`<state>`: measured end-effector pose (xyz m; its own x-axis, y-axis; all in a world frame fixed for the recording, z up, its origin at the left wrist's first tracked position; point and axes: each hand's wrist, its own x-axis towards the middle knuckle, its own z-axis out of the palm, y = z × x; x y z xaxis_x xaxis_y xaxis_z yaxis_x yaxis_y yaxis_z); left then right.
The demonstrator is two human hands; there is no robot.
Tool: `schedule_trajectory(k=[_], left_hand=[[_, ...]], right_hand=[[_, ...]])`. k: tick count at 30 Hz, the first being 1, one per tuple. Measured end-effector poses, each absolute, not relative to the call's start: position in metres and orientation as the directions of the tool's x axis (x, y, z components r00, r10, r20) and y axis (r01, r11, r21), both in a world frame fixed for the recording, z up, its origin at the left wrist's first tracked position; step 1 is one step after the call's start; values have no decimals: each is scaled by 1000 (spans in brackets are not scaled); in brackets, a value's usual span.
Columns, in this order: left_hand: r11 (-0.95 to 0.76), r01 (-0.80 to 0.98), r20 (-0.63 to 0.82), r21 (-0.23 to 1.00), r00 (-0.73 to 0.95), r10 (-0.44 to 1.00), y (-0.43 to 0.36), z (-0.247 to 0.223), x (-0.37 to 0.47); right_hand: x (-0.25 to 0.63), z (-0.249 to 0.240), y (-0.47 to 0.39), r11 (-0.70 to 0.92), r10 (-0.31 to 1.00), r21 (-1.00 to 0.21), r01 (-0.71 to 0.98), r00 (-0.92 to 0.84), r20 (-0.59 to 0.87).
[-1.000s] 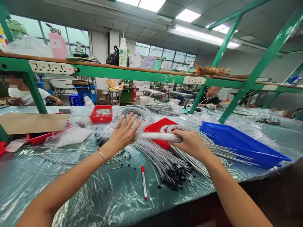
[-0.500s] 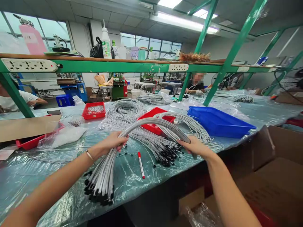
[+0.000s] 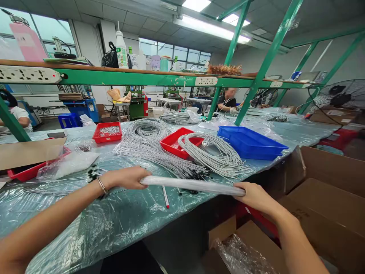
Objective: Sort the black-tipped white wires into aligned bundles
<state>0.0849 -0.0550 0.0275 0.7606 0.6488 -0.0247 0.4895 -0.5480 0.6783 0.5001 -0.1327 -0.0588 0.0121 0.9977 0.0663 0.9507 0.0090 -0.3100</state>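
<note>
A bundle of grey-white cables [image 3: 191,184] stretches nearly straight between my two hands, above the table's front edge. My left hand [image 3: 129,178] is closed round its left part, and black-tipped cable ends show behind that wrist. Around the right part my right hand [image 3: 252,194] is closed. Beneath the bundle a red-and-white marker [image 3: 165,197] lies on the table, partly covered. Just behind are a loose coil of cables [image 3: 228,154] and a fanned pile of cables with black ends [image 3: 162,158].
A red tray [image 3: 173,142] sits under the coil's edge, and a blue tray [image 3: 253,146] stands to its right. Small metal parts fill another red tray [image 3: 107,139]. Open cardboard boxes [image 3: 327,205] stand below the table at right. A green shelf frame [image 3: 142,78] spans the table.
The bundle has gone from an arch with its black ends hanging toward me to nearly straight and level. My right hand has moved right and down. The view has shifted right.
</note>
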Motion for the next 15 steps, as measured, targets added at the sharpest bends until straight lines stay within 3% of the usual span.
schedule_trajectory(k=[2, 5, 8, 12, 15], left_hand=[[-645, 461, 96, 609, 765, 637, -59, 35, 83], [-665, 371, 241, 648, 728, 642, -66, 43, 97], [-694, 239, 312, 679, 762, 568, -83, 43, 123], [-809, 104, 319, 578, 884, 341, -108, 32, 160], [-876, 56, 277, 479, 937, 211, -112, 28, 173]], right_hand=[[500, -64, -154, -23, 999, -141, 990, 17, -43], [483, -70, -189, -64, 974, -152, 986, 29, -225], [454, -66, -214, 19, 939, -414, 910, -157, -305], [393, -79, -220, 208, 849, -837, 506, -519, -102], [347, -114, -219, -27, 755, -987, 160, -644, -125]])
